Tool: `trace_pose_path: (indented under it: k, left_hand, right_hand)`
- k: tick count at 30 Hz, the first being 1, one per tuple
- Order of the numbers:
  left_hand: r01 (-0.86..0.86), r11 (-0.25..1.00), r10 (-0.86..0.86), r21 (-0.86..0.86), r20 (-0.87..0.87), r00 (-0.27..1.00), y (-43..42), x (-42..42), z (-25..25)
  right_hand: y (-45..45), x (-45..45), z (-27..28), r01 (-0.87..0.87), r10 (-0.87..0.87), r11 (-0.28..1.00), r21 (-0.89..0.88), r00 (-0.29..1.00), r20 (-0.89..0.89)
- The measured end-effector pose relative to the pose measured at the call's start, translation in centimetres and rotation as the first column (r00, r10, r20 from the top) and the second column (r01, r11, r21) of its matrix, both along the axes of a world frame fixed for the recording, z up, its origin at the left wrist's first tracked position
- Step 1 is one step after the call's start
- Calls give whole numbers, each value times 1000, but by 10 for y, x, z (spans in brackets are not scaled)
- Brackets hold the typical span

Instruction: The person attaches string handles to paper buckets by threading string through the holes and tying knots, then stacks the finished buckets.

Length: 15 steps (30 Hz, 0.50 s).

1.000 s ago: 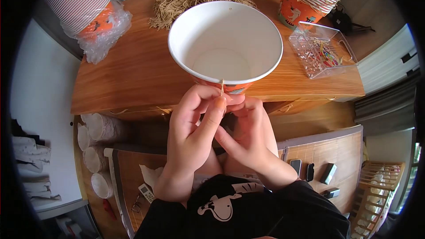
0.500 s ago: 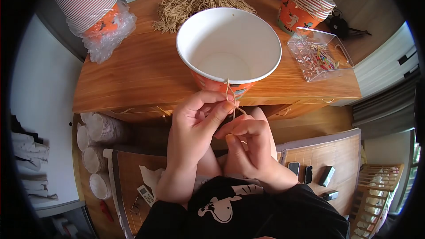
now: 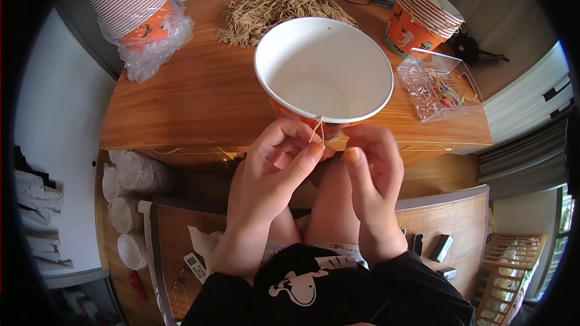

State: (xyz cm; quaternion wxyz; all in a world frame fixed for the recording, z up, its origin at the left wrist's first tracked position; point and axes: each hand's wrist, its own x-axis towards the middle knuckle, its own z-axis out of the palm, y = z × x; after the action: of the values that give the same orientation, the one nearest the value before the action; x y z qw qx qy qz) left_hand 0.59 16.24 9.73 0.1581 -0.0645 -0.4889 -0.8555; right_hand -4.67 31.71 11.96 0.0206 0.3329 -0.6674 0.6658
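On the near side of the desk (image 3: 193, 102): a seated person in a black shirt (image 3: 368, 287) with a pale cartoon print, bare knees together, both hands raised in front of them.
Left hand (image 3: 281, 166): thumb and forefinger pinched tight on a thin tan cord (image 3: 321, 121), just below the bucket's rim.
Right hand (image 3: 376, 175): just beside it, curled, thumb and forefinger slightly apart; I cannot tell whether any cord lies between the fingers.
Paper bucket (image 3: 323, 69): at the desk's front edge, directly beyond the hands, its wide white mouth turned up toward the person, orange print outside. The cord hangs at its near rim; how the base rests is hidden.
Woven mat (image 3: 453, 214): around the person, with a white remote control (image 3: 196, 267) and eyeglasses (image 3: 179, 280) on the left.
Floor at left: stacks of white buckets (image 3: 136, 171).
Desk, right: a clear plastic tray (image 3: 417, 111) of small colourful pieces, and behind it nested orange-printed buckets (image 3: 417, 27) with cords draped over them.
Desk, left: a tall bucket stack (image 3: 124, 0), its lower part in crinkled clear plastic (image 3: 148, 60).
Desk, back: a heap of tan cords (image 3: 266, 15), behind the bucket.
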Motion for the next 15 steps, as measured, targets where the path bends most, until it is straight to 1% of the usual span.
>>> trace_pose_path:
  k: [2,3,4,7,9,10,11,12,13,15]
  left_hand:
    - [21,1000,-21,-4,-4,1000,1,-1,3]
    - [41,999,-41,-9,-3,999,1,-2,3]
    - [47,999,-47,1,-36,998,2,-4,-1]
    - [1,1000,0,7,-30,1000,3,-5,-4]
    - [-18,1000,18,-7,-47,999,4,-5,-6]
    - [-36,999,35,-21,-65,997,3,-5,-6]
    - [-35,999,34,-20,-63,997,1,-3,-5]
    - [43,998,-41,39,-43,998,-4,0,-3]
    - [118,988,-116,100,-30,993,-6,1,-1]
    - [135,985,-132,103,-38,991,-8,-1,-2]
  right_hand:
    - [-3,-2,-2,-90,105,993,-74,965,242]
    - [-5,0,4,-105,142,986,-128,932,334]
    - [-6,0,5,-105,142,986,-126,932,332]
    - [-8,2,4,-102,154,981,-162,923,352]
    - [-11,5,3,-30,73,990,-138,947,314]
    - [-11,4,2,-31,73,990,-138,947,314]
    - [-11,2,1,48,-47,999,-5,992,120]
    - [-10,1,-1,150,-140,982,111,986,-93]
    - [-11,-1,-1,149,-139,982,114,986,-94]
    - [-13,-4,-1,230,-177,965,125,926,-332]
